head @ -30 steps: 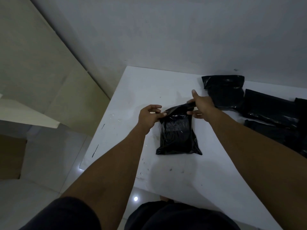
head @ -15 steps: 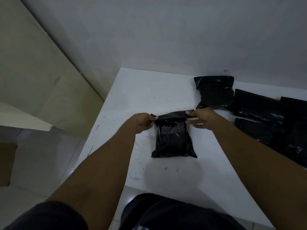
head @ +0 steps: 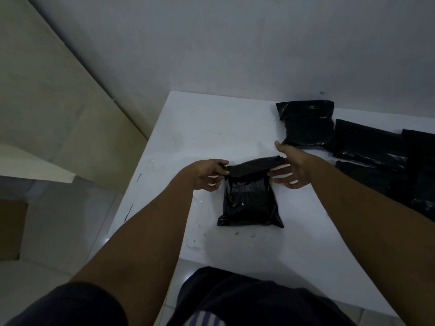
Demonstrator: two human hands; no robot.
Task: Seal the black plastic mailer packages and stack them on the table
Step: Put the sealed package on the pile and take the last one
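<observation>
A stuffed black plastic mailer (head: 250,203) lies on the white table (head: 211,128) in front of me, its top flap raised. My left hand (head: 208,174) pinches the flap's left corner. My right hand (head: 290,165) holds the flap's right end, thumb spread out above and fingers beneath it. Several more black mailers (head: 367,147) lie in a loose group on the right side of the table, the nearest one (head: 306,122) just beyond my right hand.
The table meets a grey wall (head: 235,43) at the back. Its left edge drops to a pale tiled floor (head: 54,220). A beige panel (head: 47,102) leans at the left, and a brown cardboard box (head: 10,229) stands on the floor.
The flap has been stretched between both hands. My right hand has opened its thumb outward, and my left hand keeps pinching the left corner.
</observation>
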